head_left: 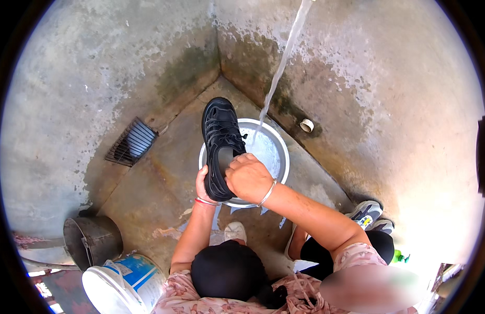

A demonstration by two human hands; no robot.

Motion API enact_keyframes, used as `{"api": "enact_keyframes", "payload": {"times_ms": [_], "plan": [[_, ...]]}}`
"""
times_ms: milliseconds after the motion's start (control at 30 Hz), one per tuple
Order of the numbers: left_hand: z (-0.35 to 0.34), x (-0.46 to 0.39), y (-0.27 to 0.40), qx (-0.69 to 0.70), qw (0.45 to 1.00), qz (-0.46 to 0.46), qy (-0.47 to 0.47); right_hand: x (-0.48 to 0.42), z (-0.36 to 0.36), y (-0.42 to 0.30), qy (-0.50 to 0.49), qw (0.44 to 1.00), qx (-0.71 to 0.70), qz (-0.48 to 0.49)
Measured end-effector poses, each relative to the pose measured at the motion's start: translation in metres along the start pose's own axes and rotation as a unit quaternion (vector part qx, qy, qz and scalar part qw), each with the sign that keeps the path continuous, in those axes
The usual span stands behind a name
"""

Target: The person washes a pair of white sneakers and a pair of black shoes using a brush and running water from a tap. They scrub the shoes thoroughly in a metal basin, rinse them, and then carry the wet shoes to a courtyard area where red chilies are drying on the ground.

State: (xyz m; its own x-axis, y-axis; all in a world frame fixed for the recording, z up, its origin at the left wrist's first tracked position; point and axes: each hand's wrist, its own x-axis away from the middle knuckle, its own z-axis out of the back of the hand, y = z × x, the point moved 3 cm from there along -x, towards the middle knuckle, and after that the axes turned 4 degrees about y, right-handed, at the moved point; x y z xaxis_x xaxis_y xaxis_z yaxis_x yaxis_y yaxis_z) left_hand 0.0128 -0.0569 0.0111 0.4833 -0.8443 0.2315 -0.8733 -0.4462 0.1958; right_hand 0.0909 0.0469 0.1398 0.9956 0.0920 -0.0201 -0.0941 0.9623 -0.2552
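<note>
A black lace-up shoe (220, 131) is held toe up, tilted over a round metal basin (284, 157). My left hand (202, 184) supports it from the left, near the heel, with the thumb along its side and the other fingers hidden beneath. Over the right edge of the shoe's opening, my right hand (248, 176) is closed, its fingertips out of sight. A stream of water (282, 66) falls from above into the basin, where whitish, foamy water (264, 153) shows.
A barred drain opening (132, 143) lies at the left wall's foot; a short pipe end (306, 125) juts from the right wall. Lower left are a dark metal bucket (97, 239) and a white-and-blue plastic bucket (142, 274). Grey sneakers (366, 214) and a green bottle (398, 257) are at right.
</note>
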Motion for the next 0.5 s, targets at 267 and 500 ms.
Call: {"api": "enact_keyframes", "payload": {"times_ms": [267,500], "plan": [[0.024,0.005,0.007,0.023,1.000,-0.017,-0.007,0.013,-0.007,0.033,0.057,0.861,-0.505,-0.035],[0.033,0.001,0.016,0.059,0.996,-0.014,0.062,0.055,-0.158,0.151,0.004,0.888,-0.227,-0.399]]}}
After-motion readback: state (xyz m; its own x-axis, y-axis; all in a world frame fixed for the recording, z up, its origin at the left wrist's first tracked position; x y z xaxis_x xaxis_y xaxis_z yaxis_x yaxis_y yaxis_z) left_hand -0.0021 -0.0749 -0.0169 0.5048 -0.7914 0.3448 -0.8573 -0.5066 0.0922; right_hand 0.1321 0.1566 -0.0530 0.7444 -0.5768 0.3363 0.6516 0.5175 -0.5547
